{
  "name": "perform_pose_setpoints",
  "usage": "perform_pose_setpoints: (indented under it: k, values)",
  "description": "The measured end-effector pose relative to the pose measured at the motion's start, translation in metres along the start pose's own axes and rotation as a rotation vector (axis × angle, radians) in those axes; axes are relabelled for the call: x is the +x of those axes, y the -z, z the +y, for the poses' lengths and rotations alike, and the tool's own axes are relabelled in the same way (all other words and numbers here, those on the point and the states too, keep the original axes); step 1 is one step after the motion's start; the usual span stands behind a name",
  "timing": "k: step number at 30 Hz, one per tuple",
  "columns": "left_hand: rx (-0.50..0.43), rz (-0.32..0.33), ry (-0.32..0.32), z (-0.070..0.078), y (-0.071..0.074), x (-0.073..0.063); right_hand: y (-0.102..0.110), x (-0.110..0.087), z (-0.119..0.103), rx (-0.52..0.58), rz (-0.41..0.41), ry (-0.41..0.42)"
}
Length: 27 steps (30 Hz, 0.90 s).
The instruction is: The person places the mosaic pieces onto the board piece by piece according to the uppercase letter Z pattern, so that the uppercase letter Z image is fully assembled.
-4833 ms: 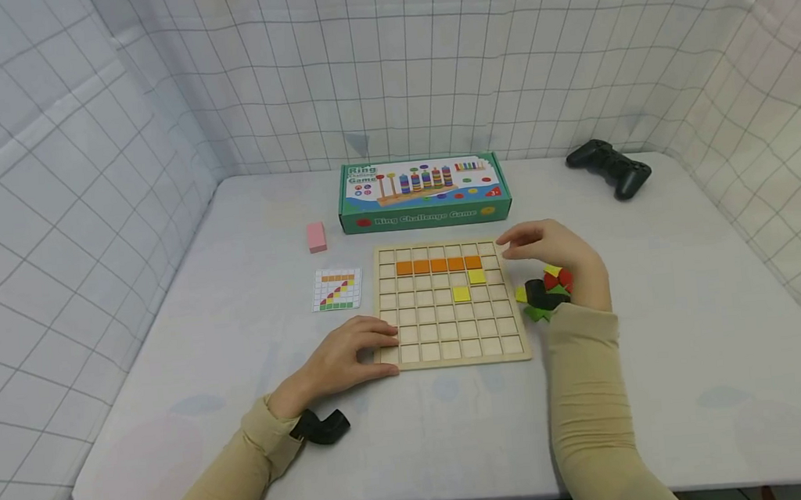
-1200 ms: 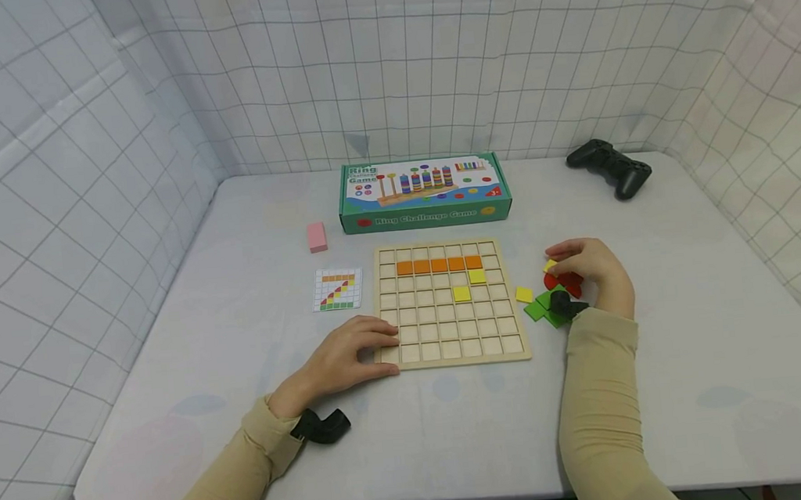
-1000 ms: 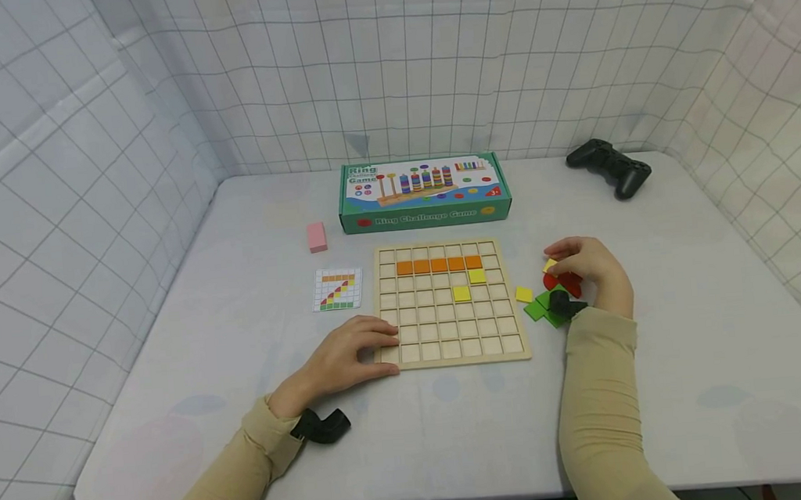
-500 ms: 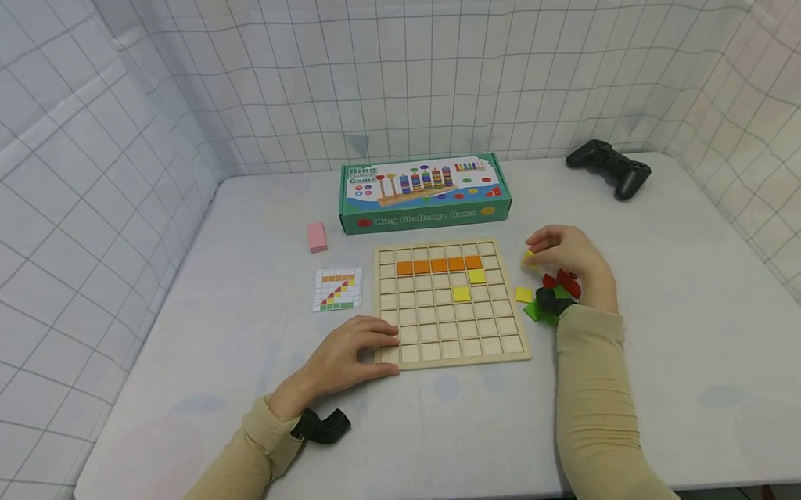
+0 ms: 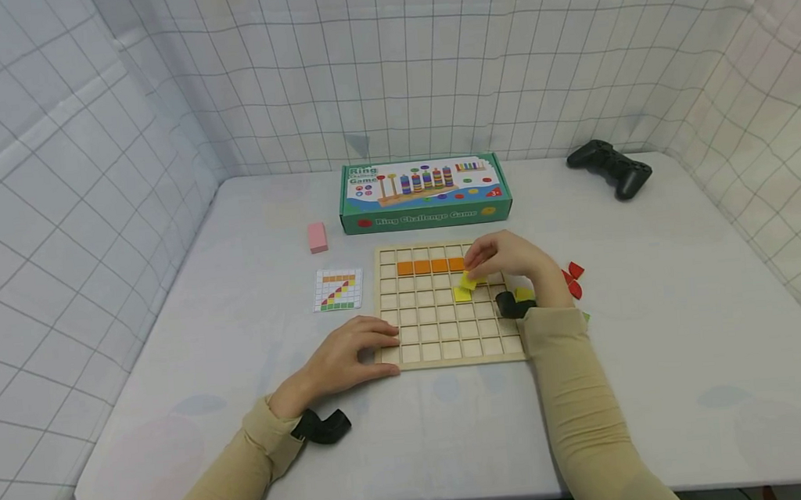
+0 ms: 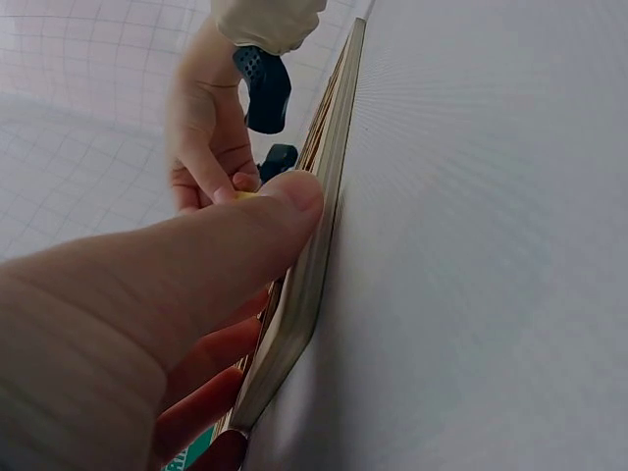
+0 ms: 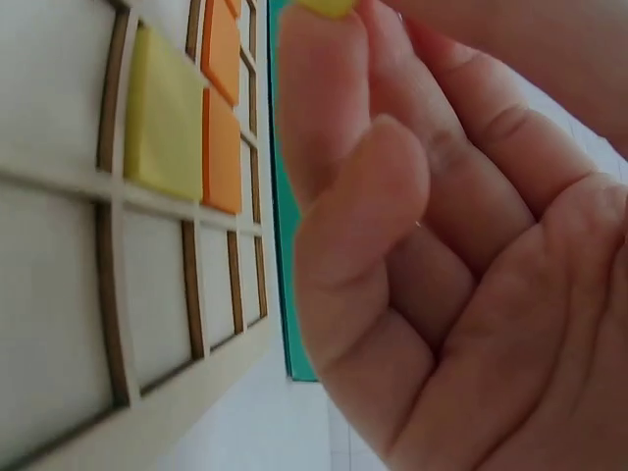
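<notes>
A yellow square tile is pinched, tilted, between thumb and fingertips of my right hand, above the wooden grid board. Below it a yellow tile lies in a cell. In the right wrist view another yellow tile sits beside the orange tiles, which form a row near the board's far side; the held tile shows only as a sliver at the top. My left hand rests at the board's near left corner, thumb along the near edge, fingers extended over the left edge.
Red pieces and a loose yellow tile lie right of the board, with green ones mostly hidden by my right arm. A pattern card and pink block lie left. Behind are a green game box and black game controller.
My right hand has picked a yellow tile from the pile on the right and carried it left over the board. My left hand has stayed in place.
</notes>
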<state>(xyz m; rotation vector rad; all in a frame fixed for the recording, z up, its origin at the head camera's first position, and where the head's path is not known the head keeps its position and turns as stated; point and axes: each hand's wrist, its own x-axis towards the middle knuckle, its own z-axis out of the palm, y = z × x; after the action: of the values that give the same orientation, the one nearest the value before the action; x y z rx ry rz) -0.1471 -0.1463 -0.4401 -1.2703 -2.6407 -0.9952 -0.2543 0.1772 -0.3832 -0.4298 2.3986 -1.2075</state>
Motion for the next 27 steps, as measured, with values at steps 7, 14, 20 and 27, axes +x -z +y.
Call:
perform_pose_setpoints:
  k: [7, 14, 20, 27]
  values:
    - [-0.002, -0.001, 0.000, 0.000, 0.000, 0.000, -0.016, 0.006, -0.013, -0.030, -0.113, 0.031]
    - [-0.002, -0.004, 0.003, 0.001, 0.001, 0.001, -0.030, 0.012, -0.021, -0.038, -0.208, 0.005]
    - [-0.001, -0.011, 0.012, 0.000, 0.001, 0.001, -0.037, 0.013, -0.027, -0.079, -0.236, 0.010]
    - [-0.002, -0.012, 0.008, 0.001, 0.001, 0.000, -0.040, 0.013, -0.030, -0.125, -0.254, 0.015]
